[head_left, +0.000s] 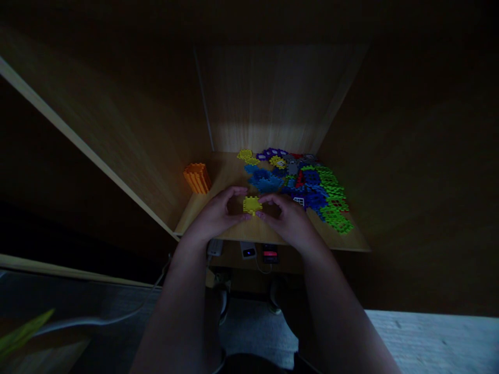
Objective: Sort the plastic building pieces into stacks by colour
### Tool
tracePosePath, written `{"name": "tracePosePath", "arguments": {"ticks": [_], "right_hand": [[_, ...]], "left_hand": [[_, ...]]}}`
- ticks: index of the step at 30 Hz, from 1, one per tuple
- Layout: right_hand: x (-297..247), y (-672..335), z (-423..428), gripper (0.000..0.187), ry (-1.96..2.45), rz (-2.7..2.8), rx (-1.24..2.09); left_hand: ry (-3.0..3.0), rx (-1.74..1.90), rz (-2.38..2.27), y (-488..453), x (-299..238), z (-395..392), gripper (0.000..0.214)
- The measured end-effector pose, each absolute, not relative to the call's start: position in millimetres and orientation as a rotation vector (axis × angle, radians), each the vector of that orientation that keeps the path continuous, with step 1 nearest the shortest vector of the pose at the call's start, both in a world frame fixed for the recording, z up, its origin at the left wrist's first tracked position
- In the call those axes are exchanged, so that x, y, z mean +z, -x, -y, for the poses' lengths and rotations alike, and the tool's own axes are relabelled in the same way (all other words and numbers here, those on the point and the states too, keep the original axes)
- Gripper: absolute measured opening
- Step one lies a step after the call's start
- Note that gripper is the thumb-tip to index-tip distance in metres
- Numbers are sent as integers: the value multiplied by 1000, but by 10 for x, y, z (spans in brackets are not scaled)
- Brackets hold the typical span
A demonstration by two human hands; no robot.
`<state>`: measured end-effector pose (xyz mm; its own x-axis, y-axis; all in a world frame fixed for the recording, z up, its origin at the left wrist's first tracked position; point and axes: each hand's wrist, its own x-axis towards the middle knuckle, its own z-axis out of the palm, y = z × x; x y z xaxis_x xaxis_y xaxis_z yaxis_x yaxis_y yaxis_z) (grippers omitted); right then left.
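A yellow notched plastic building piece (252, 204), seemingly several tiles joined, is just above the front of the wooden shelf (228, 227). My right hand (286, 214) pinches its right side between thumb and forefinger. My left hand (222, 213) is curved around the left side, thumb and fingers apart; its thumb tip is close to the lower edge, and I cannot tell whether it touches. Behind the hands lie light-blue tiles (267, 182). An orange prism of joined tiles (197, 179) stands left of my left hand.
Green tiles (337, 221) and dark-blue tiles (312, 197) are heaped on the right of the shelf. More yellow tiles (245, 154) and purple tiles (273, 152) lie near the back panel. Cabinet walls enclose both sides. Below the shelf are a power bank (248, 250) and cables.
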<state>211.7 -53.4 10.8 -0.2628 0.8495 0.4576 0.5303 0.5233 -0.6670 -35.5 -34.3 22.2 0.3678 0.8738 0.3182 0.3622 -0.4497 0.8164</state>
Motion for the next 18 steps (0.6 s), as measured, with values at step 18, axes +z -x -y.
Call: {"name": "tracePosePath", "arguments": {"ticks": [18], "right_hand": [[89, -2117, 524, 20, 1135, 1969, 508]], "left_hand": [[-2020, 993, -1071, 338, 227, 346, 52]]}}
